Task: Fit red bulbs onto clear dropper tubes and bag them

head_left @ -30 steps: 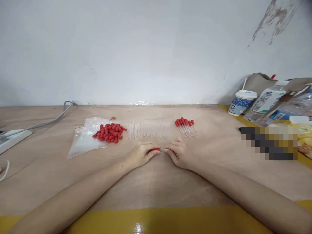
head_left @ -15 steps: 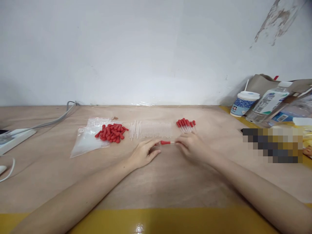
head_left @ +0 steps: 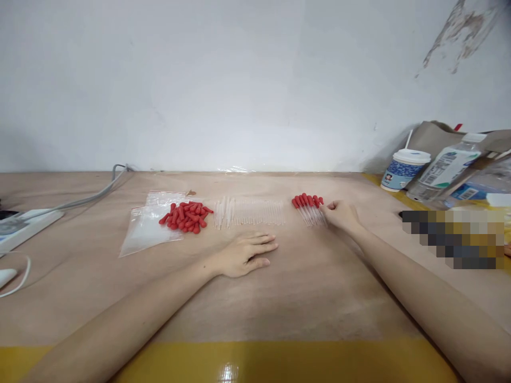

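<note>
My left hand [head_left: 246,255] lies flat on the brown table covering with its fingers spread, holding nothing. Thumb and fingertips of my right hand [head_left: 340,214] close on a dropper [head_left: 321,200] at the right end of a row; its red bulb shows, while the fingers partly hide the rest. Beside it lie several droppers [head_left: 306,205] with red rubber bulbs and clear tubes, side by side. Clear tubes without bulbs [head_left: 259,213] are lined up beyond my left hand. A heap of loose red rubber bulbs [head_left: 186,217] is left of them, partly on clear plastic bags [head_left: 146,231].
On the right stand a lidded paper cup [head_left: 405,170] and a plastic bottle [head_left: 449,167], with bags behind. A pixelated patch covers part of the right side. A white power strip [head_left: 34,226] with grey cable [head_left: 85,199] lies left. The wall [head_left: 247,85] borders the table's back.
My right hand has carried the dropper right and away from me to the row's end. My left hand has come off the bulb and flattened on the table. The view has shifted slightly.
</note>
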{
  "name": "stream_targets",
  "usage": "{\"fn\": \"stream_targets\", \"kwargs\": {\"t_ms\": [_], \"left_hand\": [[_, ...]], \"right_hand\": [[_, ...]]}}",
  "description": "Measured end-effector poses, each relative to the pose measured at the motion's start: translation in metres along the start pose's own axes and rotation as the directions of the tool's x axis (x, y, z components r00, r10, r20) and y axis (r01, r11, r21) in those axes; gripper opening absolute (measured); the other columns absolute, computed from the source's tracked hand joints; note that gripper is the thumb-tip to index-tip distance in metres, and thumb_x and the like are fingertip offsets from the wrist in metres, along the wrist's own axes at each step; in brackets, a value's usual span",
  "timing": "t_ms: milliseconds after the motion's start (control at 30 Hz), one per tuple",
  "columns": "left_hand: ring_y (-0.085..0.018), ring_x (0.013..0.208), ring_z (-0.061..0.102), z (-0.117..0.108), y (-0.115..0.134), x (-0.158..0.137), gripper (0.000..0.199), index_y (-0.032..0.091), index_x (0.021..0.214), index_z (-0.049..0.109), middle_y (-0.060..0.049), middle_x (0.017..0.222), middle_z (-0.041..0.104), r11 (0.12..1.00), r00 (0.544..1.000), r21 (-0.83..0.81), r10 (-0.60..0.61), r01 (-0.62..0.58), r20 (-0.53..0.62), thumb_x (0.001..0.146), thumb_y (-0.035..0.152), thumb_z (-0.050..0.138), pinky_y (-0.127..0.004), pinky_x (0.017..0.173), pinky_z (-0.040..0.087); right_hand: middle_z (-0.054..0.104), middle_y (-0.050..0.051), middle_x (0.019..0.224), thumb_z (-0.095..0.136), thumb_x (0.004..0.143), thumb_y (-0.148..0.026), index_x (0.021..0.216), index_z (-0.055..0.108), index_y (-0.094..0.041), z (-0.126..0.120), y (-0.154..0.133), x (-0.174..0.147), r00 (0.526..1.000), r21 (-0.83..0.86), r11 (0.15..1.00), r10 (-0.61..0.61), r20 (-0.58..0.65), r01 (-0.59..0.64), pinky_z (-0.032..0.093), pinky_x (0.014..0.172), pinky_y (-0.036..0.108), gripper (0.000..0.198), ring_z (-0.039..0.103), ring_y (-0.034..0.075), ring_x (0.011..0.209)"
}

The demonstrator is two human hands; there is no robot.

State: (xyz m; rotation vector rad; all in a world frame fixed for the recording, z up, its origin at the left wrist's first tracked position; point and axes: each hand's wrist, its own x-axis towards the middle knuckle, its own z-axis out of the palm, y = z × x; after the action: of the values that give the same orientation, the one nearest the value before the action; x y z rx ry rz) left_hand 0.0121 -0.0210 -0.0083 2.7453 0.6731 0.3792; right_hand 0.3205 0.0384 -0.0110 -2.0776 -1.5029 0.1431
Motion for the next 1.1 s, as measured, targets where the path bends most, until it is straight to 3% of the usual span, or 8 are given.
{"fn": "stream_targets", "kwargs": {"t_ms": [133,433,567,700,867,1100], "left_hand": [[-0.021,0.132,0.025,-0.002,-0.001,-0.002,0.048,0.025,0.134,0.035,-0.006,0.142,0.030,0.998,0.997,0.064,0.013,-0.018,0.071,0.089,0.039,0.041,-0.042,0.108,0.020],[-0.022,0.131,0.027,-0.002,-0.001,-0.002,0.047,0.025,0.134,0.035,-0.006,0.141,0.032,0.998,0.999,0.060,0.024,-0.027,0.045,0.089,0.038,0.042,-0.042,0.107,0.021],[-0.022,0.130,0.029,-0.002,0.000,-0.002,0.046,0.026,0.133,0.037,-0.005,0.140,0.034,0.999,0.999,0.035,0.035,-0.036,0.028,0.089,0.037,0.044,-0.042,0.107,0.023],[-0.023,0.130,0.030,-0.003,0.000,-0.002,0.046,0.026,0.133,0.037,-0.006,0.140,0.034,0.999,0.999,0.030,0.032,-0.032,0.022,0.088,0.037,0.044,-0.043,0.106,0.023],[-0.023,0.130,0.029,-0.002,0.000,-0.001,0.046,0.024,0.132,0.038,-0.007,0.140,0.035,0.998,0.999,0.051,0.019,-0.020,0.038,0.089,0.038,0.043,-0.043,0.106,0.023],[-0.023,0.129,0.030,-0.002,-0.001,-0.002,0.046,0.026,0.132,0.038,-0.006,0.140,0.036,0.999,0.999,0.030,0.030,-0.031,0.020,0.088,0.038,0.044,-0.044,0.106,0.023]], "right_hand": [[0.061,0.005,0.058,0.052,0.071,-0.034,0.058,0.059,-0.018,0.006,0.000,-0.004,0.999,0.008,0.999,-0.032,0.021,0.032,0.034,0.054,0.024,0.022,0.057,0.017,0.062],[0.064,0.007,0.069,0.052,0.072,-0.032,0.076,0.064,-0.017,0.004,0.001,-0.008,0.998,-0.036,0.998,-0.056,-0.005,0.055,0.035,0.058,0.027,0.019,0.058,0.019,0.067],[0.065,0.005,0.073,0.046,0.077,-0.030,0.077,0.064,-0.019,-0.003,-0.026,-0.023,0.964,-0.095,0.966,-0.247,-0.097,0.239,0.034,0.069,0.032,0.021,0.058,0.019,0.070],[0.065,0.006,0.072,0.046,0.077,-0.026,0.070,0.065,-0.018,0.004,-0.066,-0.030,0.927,-0.155,0.915,-0.375,0.013,0.372,0.036,0.071,0.032,0.021,0.059,0.019,0.072],[0.066,0.016,0.080,0.049,0.073,-0.017,0.076,0.068,-0.011,0.030,-0.099,-0.018,0.942,-0.164,0.936,-0.279,0.188,0.310,0.041,0.061,0.028,0.020,0.061,0.023,0.074],[0.065,0.020,0.081,0.056,0.068,-0.016,0.088,0.068,-0.007,0.051,-0.110,0.000,0.945,-0.170,0.962,-0.159,0.286,0.214,0.043,0.053,0.029,0.025,0.063,0.026,0.072]]}}
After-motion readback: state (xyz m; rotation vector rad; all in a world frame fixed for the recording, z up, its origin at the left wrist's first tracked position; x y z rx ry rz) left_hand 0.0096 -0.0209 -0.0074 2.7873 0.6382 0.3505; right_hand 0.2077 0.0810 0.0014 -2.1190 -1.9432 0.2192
